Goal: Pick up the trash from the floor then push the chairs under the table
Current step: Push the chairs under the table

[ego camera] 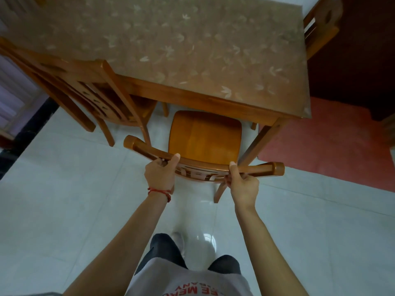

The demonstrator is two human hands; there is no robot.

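A wooden chair (205,135) stands in front of me, its seat partly under the near edge of the table (171,43), which has a leaf-patterned cover. My left hand (160,174) grips the left part of the chair's curved top rail, thumb on top. My right hand (243,184) grips the right part of the same rail. No trash shows on the white tiled floor (74,210).
A second wooden chair (85,97) sits pushed in at the table's left side. A third chair (320,24) stands at the far right end. A red rug (331,142) lies right of the table. My legs and feet are below, on the tiles.
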